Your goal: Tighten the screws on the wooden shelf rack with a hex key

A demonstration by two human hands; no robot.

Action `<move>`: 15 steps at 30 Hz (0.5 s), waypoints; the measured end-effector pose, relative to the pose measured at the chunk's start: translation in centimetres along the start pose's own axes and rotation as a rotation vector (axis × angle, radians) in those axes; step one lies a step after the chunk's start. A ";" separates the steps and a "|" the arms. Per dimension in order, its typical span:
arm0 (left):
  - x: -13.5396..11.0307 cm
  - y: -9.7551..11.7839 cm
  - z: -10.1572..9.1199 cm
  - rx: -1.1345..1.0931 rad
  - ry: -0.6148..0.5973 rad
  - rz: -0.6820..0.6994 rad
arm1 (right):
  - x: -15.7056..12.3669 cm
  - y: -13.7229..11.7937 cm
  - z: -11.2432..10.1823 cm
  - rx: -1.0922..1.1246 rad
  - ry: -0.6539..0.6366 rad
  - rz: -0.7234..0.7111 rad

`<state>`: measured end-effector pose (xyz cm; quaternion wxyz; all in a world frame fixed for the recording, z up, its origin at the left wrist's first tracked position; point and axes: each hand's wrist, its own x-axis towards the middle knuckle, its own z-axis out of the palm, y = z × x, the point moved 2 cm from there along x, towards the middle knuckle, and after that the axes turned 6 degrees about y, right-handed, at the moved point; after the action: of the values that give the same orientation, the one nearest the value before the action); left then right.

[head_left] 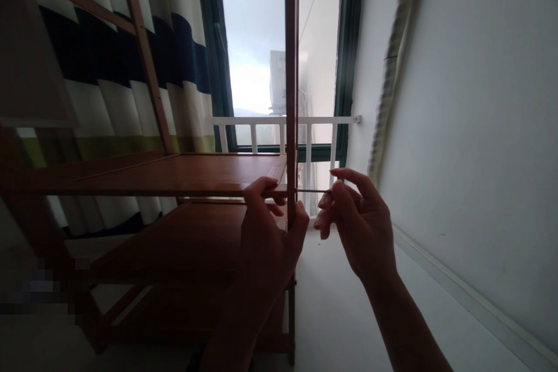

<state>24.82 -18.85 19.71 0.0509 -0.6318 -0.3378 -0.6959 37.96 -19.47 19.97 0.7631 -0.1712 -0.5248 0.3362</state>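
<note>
My left hand [268, 232] grips the corner of a brown wooden shelf unit, its fingers over the edge of the upper shelf board [218, 171] and its thumb against the upright post [292, 70]. To the right of the post, my right hand [360, 215] pinches a thin dark hex key [313, 190] between thumb and fingers. The key lies level, and its far end meets the outer side of the post at the height of the shelf board. My fingers hide its near end. The other fingers of my right hand are loosely curled.
Lower shelf boards [174, 238] lie beneath the upper one. Behind the unit hang striped curtains [187, 58], beside a green-framed window with a white railing [244, 120]. A white wall [479, 99] with a wrapped pipe [392, 64] stands at the right.
</note>
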 end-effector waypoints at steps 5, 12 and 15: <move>-0.2 0.1 0.1 -0.034 0.032 -0.028 | 0.4 -0.3 -1.1 -0.188 -0.084 -0.126; -0.1 -0.2 -0.1 -0.007 0.013 0.000 | -0.1 0.2 -0.2 -0.202 0.011 0.013; -0.1 -0.1 -0.1 -0.016 0.021 -0.005 | -0.6 0.2 0.6 -0.071 -0.021 0.171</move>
<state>24.68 -18.82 19.59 0.0475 -0.6238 -0.3333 -0.7053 37.19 -19.82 19.71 0.7196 -0.2387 -0.5275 0.3833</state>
